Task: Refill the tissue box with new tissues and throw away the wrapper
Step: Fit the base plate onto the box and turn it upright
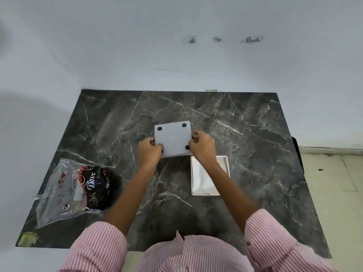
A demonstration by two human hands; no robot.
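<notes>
A white square tissue box (172,137) lies upside down at the middle of the dark marble table (255,134), its underside with black round feet facing up. My left hand (150,149) grips its near left corner and my right hand (202,146) grips its right edge. A white shallow tray-like box part (225,163) lies just to the near right, partly hidden under my right forearm. A tissue pack in a clear and black printed plastic wrapper (78,187) lies at the table's near left.
White walls close in behind and to the left of the table. A yellowish scrap of tape (29,238) sticks at the near left corner. Tiled floor (334,183) shows to the right of the table.
</notes>
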